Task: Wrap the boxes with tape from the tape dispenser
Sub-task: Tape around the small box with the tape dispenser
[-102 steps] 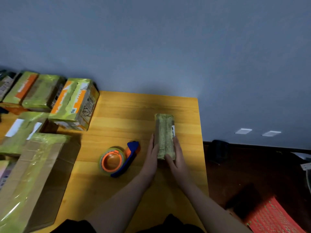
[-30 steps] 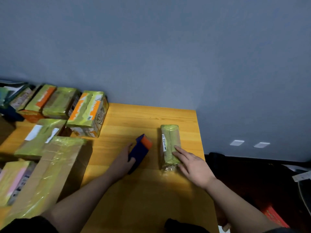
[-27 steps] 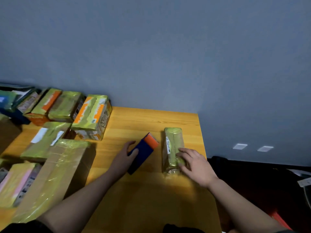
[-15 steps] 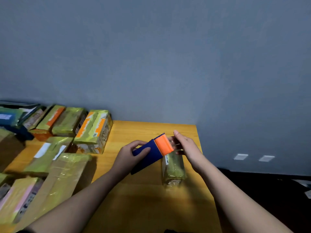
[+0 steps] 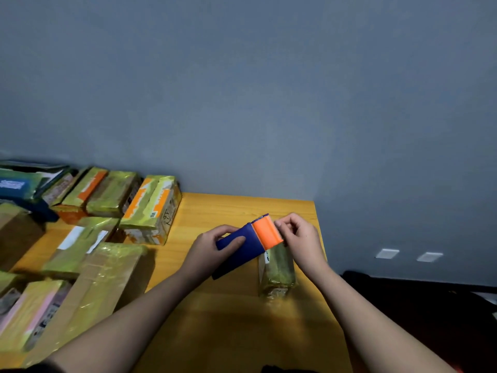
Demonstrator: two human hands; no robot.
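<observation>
A small narrow box covered in yellowish tape lies lengthwise on the wooden table near its right edge. Above the box's far end I hold the blue tape dispenser with its orange front. My left hand grips the dispenser's blue body, thumb on top. My right hand pinches at the orange front's edge, where the tape end sits; the tape itself is too clear to make out. The tape roll is hidden behind the dispenser and my left hand.
Several taped boxes crowd the table's left side: an orange-and-yellow one, a long brown carton in front, and a white-labelled one. A grey wall stands behind. The table's right edge drops to a dark floor.
My left hand picked up the dispenser from the table and raised it over the box. My right hand left the box and took hold at the orange front.
</observation>
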